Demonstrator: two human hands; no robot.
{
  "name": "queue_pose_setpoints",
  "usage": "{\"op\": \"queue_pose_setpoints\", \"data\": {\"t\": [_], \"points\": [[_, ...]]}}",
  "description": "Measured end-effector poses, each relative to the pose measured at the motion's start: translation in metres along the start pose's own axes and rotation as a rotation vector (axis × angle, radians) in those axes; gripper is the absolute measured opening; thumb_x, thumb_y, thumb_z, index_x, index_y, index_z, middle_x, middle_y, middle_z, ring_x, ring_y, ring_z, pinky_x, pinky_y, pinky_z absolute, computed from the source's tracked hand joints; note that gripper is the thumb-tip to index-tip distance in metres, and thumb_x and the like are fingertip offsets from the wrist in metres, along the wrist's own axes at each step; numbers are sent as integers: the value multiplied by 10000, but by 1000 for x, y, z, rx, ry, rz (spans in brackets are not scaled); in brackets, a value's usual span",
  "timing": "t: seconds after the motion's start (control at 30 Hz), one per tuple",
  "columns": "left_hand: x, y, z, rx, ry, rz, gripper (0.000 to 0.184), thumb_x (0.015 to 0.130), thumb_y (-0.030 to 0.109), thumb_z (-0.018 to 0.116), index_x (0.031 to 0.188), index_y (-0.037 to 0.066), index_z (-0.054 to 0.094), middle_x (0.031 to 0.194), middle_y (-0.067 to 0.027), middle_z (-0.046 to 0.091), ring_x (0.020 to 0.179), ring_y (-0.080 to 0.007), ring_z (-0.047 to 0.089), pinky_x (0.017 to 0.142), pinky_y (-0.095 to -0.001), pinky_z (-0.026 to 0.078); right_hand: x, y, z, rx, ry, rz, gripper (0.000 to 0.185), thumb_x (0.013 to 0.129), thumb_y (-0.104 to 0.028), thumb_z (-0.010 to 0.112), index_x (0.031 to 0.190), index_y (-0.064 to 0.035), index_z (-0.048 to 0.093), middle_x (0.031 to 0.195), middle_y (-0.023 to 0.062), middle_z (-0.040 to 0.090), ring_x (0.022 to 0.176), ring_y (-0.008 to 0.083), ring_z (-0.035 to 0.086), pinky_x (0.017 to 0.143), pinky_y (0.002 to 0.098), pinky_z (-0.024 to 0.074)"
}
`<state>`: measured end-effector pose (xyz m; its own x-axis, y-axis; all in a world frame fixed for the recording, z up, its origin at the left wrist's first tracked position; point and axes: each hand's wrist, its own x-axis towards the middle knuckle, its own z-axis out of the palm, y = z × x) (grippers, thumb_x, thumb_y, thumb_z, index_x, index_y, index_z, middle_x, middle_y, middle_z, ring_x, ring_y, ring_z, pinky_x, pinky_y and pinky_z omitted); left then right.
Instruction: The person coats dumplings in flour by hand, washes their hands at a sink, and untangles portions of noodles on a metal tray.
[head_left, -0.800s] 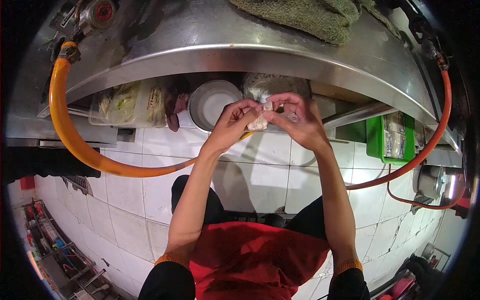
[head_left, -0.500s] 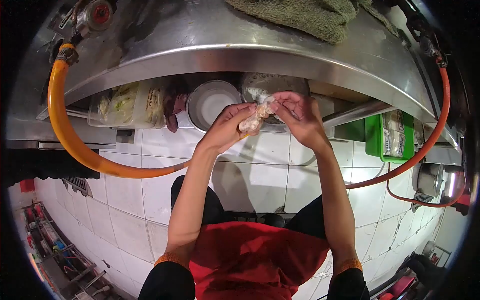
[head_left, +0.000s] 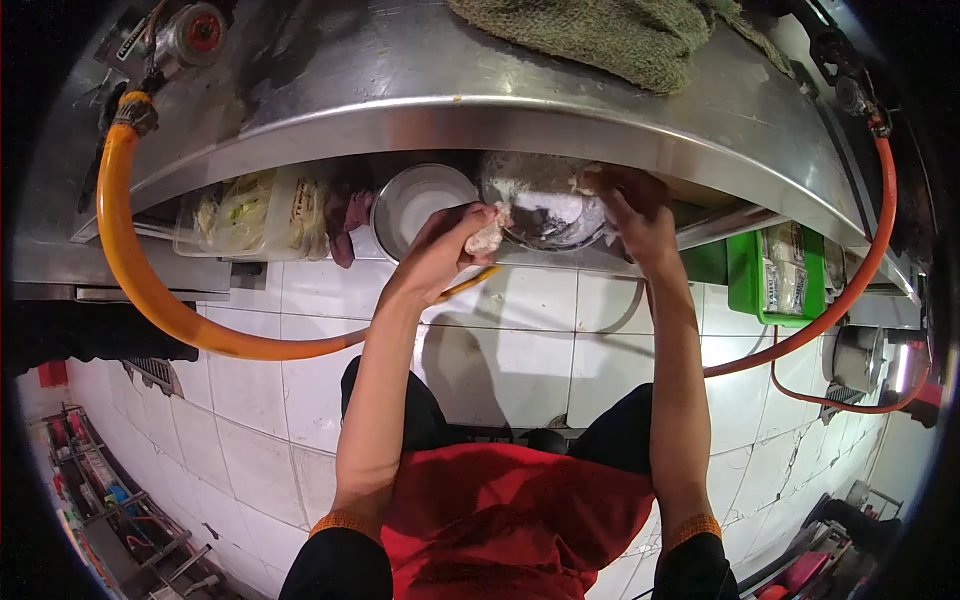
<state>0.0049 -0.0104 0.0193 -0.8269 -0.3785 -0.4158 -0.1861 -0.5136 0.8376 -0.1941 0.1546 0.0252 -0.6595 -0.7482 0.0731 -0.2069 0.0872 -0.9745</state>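
My left hand (head_left: 440, 250) is closed around a pale, lumpy, flour-coated piece of food (head_left: 485, 232); its exact kind is unclear. Under the counter, my right hand (head_left: 640, 210) is over the right side of a wide metal bowl (head_left: 540, 243) dusted with white flour (head_left: 565, 212). Shade and blur obscure the right fingers, so whether they grip anything is uncertain. Just left of that bowl, and behind my left hand, stands a round metal pot (head_left: 385, 215) with whitish contents.
A steel counter (head_left: 380, 80) with a green cloth (head_left: 620, 40) overhangs the bowls. Left is a clear plastic tub (head_left: 285, 215) of pale leafy food; right, a green basket (head_left: 742, 275) of packets. An orange hose (head_left: 125, 240) and a red hose (head_left: 888, 220) loop down at the sides.
My right hand has left the food piece and moved right, over the flour bowl. My left hand still holds the piece, shifted slightly left.
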Motion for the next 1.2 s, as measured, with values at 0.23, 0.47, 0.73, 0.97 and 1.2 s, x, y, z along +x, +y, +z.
{"op": "queue_pose_setpoints", "data": {"t": [0.23, 0.47, 0.73, 0.97, 1.2], "points": [[9, -8, -17, 33, 18, 55, 306, 958, 324, 570, 1025, 44, 674, 812, 15, 585, 684, -60, 475, 604, -217, 419, 10, 37, -19, -437, -10, -160, 233, 847, -222, 708, 976, -27, 706, 914, 109, 724, 803, 213, 683, 754, 310, 515], [8, -10, -16, 79, 24, -5, 271, 959, 309, 573, 1011, 59, 662, 775, 22, 562, 644, -63, 442, 612, -215, 393, 23, 34, -8, -480, -98, 103, 298, 787, -266, 758, 913, -3, 700, 836, 95, 719, 779, 174, 664, 741, 280, 509], [-5, 1, 5, 97, 127, -22, 242, 951, 246, 586, 1074, 44, 635, 889, 1, 620, 728, -109, 529, 687, -233, 443, 33, 78, 20, -843, 163, -125, 276, 869, -284, 674, 871, -9, 648, 785, 81, 668, 791, 206, 659, 818, 329, 526], [8, -15, 6, 663, 190, 684, 202, 895, 103, 637, 1090, 51, 638, 933, -77, 664, 786, -120, 610, 639, -246, 470, 17, 24, 46, 172, -38, 6, 231, 887, -195, 683, 984, 14, 671, 876, 60, 691, 812, 143, 636, 794, 290, 520], [2, -10, 20, 608, 253, 623, 242, 844, 93, 704, 1068, 52, 621, 865, -57, 665, 676, -80, 549, 560, -231, 407, 3, -12, 43, -122, -349, 184, 208, 872, -116, 707, 1060, -28, 694, 918, 31, 690, 862, 53, 585, 772, 217, 480]]}}
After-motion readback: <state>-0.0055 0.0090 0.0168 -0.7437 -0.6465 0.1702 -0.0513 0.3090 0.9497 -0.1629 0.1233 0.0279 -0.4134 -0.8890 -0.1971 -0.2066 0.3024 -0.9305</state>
